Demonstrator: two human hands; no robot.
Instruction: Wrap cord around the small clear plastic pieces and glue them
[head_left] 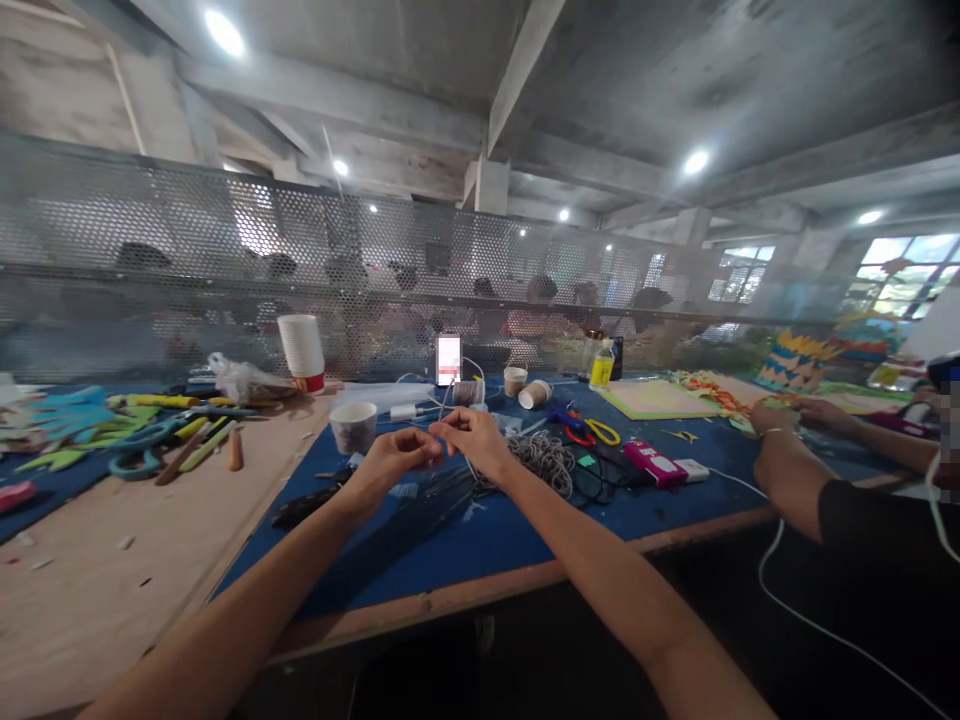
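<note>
Grip: left hand (394, 460) and right hand (474, 438) meet fingertip to fingertip above the blue mat (450, 550), both pinched shut on a thin wire (448, 400); contact itself blurred.

Handling, as judged: keep both pinches close together and the wire taut; a loose end would likely whip or kink.

Wire: fine, pale, nearly straight, rising from the fingers toward the far phone (448, 359).

Around: wire bundle (442, 490) just below the hands; cord coil (547, 460) right; paper cup (353, 426) left; a co-worker's arm (787, 470) far right.
</note>
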